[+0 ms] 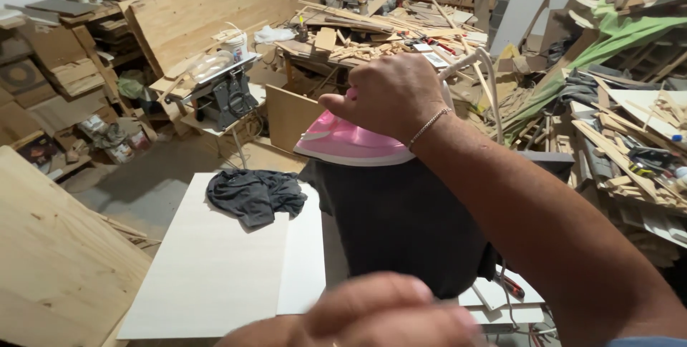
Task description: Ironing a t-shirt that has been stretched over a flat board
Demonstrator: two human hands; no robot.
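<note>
Wood panel (222, 275): wide, flat, pale board with smooth matte face, lying as a work surface; a second white strip sits along its right edge.
Dark fabric (401, 225): large charcoal cloth, soft and matte, hanging over a raised edge beside the panel.
Plywood sheet (50, 247): light timber with visible grain, at the left.
Crumpled cloth (256, 194): dark grey, wrinkled, lying on the far corner of the panel.
Clothes iron (351, 143): pink glossy plastic body, pointed nose, white cord (479, 68) rising behind; it stands on top of the dark fabric.
Right hand (390, 96): fingers closed around the iron handle, thin chain bracelet at the wrist.
Left hand (379, 315): blurred at the bottom edge; I cannot tell whether it is open or what it holds.
</note>
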